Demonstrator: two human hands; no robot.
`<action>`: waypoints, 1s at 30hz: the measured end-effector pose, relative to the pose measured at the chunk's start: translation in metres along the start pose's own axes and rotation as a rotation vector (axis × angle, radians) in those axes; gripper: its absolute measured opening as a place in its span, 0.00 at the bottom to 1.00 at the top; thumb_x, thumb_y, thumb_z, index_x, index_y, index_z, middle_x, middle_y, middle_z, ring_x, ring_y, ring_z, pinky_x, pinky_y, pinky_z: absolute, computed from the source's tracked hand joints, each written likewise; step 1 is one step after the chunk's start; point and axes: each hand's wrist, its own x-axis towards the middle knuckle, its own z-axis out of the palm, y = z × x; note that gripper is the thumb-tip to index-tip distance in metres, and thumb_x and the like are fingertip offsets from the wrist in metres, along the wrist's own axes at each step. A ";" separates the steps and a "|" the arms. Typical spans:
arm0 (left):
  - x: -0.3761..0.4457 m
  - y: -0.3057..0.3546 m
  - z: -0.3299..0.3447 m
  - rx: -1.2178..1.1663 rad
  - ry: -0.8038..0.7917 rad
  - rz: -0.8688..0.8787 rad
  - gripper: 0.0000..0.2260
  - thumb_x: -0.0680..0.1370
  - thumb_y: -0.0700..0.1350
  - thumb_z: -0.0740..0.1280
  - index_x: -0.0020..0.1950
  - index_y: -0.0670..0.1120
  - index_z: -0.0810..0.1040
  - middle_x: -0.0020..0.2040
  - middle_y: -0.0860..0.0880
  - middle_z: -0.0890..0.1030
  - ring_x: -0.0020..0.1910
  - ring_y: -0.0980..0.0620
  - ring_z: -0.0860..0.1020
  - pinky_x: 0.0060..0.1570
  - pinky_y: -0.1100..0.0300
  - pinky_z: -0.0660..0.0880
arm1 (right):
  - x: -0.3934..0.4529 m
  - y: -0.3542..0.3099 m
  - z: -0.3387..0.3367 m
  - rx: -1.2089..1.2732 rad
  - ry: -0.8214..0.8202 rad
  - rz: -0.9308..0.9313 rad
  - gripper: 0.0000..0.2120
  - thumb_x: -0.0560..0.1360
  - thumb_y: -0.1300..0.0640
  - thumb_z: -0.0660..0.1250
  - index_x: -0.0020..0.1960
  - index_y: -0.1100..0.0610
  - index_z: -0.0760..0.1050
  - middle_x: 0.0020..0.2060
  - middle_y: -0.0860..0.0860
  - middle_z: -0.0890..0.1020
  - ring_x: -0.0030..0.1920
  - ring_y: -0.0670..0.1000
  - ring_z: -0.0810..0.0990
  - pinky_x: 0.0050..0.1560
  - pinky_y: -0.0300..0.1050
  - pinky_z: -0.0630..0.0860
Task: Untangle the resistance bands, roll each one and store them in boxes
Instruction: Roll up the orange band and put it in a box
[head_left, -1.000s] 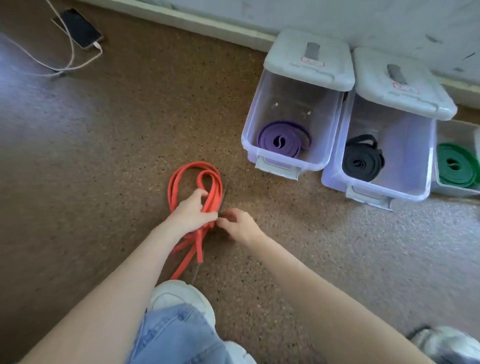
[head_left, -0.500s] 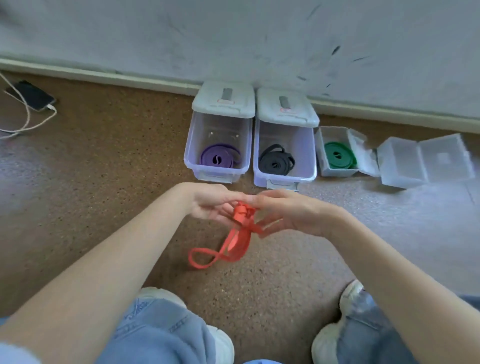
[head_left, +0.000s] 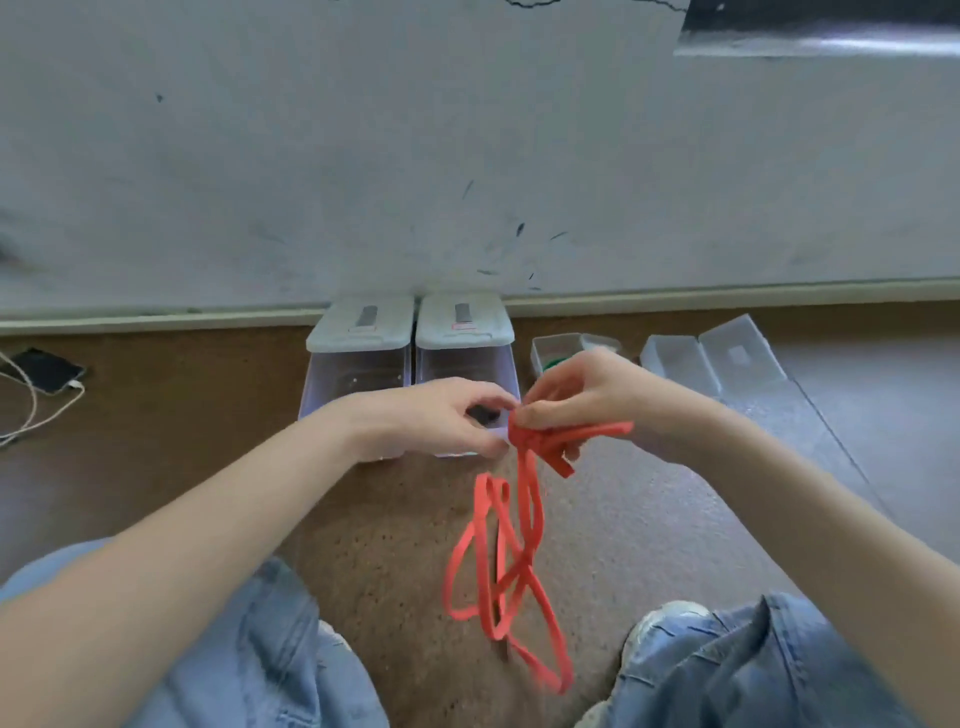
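Note:
A tangled red resistance band (head_left: 511, 551) hangs in loops above the brown floor. My right hand (head_left: 582, 400) pinches its knotted top. My left hand (head_left: 441, 418) meets it from the left, fingertips on the same knot. Behind my hands stand two clear boxes with white lids, one on the left (head_left: 358, 358) and one on the right (head_left: 465, 353); my hands hide most of what they hold. A small open box (head_left: 553, 345) with a green band peeking out sits further right. An open, empty-looking clear box (head_left: 680, 358) lies beyond it.
A grey scuffed wall (head_left: 467, 156) with a baseboard runs behind the boxes. A phone (head_left: 47, 371) on a white cable lies at the far left. My jeans-clad knees and white shoes (head_left: 660, 623) frame the bottom of the view.
The red band was lifted from the floor. It now hangs in longer loose loops from both hands, which have risen and shifted right. The camera has tilted up towards the wall.

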 end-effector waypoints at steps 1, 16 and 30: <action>-0.001 0.007 0.000 -0.050 -0.070 0.066 0.15 0.76 0.43 0.67 0.63 0.51 0.75 0.59 0.56 0.80 0.58 0.58 0.78 0.56 0.69 0.73 | -0.002 -0.001 -0.003 -0.033 0.030 -0.010 0.11 0.67 0.53 0.75 0.46 0.58 0.79 0.37 0.56 0.84 0.35 0.52 0.83 0.36 0.43 0.78; 0.004 0.012 0.000 -0.575 0.299 0.143 0.15 0.72 0.40 0.71 0.56 0.42 0.73 0.46 0.44 0.85 0.44 0.47 0.84 0.40 0.62 0.80 | -0.010 0.029 0.016 0.260 0.133 -0.109 0.06 0.76 0.61 0.65 0.52 0.59 0.77 0.43 0.56 0.82 0.45 0.52 0.82 0.52 0.48 0.79; -0.002 0.026 0.017 -0.474 0.480 0.323 0.23 0.65 0.52 0.71 0.58 0.49 0.76 0.52 0.50 0.84 0.52 0.55 0.81 0.56 0.59 0.75 | -0.022 0.016 0.017 -0.276 0.410 -0.273 0.11 0.77 0.56 0.63 0.36 0.52 0.75 0.36 0.50 0.71 0.34 0.43 0.69 0.38 0.34 0.65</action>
